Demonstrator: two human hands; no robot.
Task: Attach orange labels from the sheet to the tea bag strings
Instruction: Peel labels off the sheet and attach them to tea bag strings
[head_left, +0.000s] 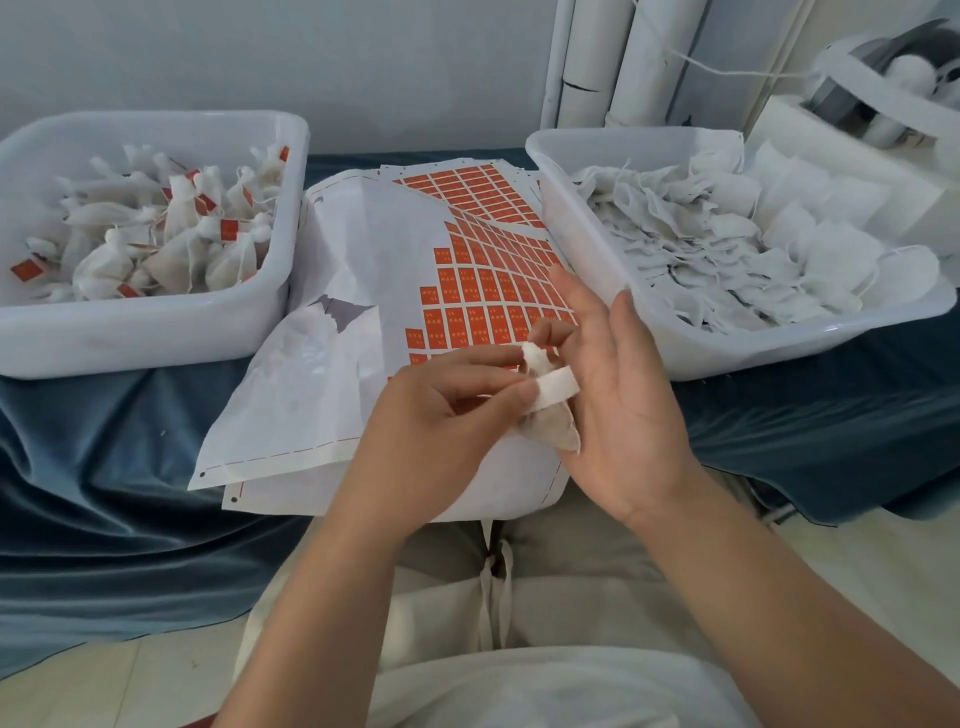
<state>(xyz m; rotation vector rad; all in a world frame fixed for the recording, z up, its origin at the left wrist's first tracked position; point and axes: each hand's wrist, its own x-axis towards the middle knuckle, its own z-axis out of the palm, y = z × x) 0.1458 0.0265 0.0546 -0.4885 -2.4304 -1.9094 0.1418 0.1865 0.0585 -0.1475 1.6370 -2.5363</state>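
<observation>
Left hand (447, 410) pinches a tea bag (551, 434), unlabelled so far, against the straight-fingered right hand (626, 400). Labelled bags (171, 244) fill the bin (156, 338) to their left. Many unlabelled bags (727, 249) wait to their right, and the part-used label sheet (483, 291) lies just beyond.

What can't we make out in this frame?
Head view only:
- String of the tea bag, and any label on it: hidden by the fingers of the left hand pinching its top.
- Right hand: grip on the bag unclear, fingers overlap it.
- Print on the labels: too small.
- Near edge of the sheet: behind both hands.
- Device, top right: blurred, cut off by the edge.
</observation>
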